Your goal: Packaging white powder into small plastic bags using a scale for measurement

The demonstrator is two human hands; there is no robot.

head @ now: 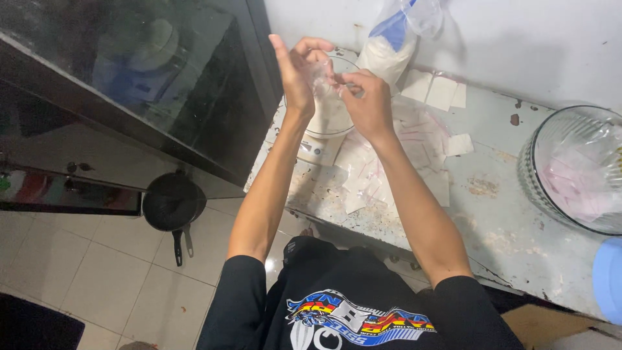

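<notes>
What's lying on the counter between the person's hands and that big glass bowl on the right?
In the head view, between the right hand and the big glass bowl, small clear zip bags and white paper squares lie on the worn counter.
</notes>
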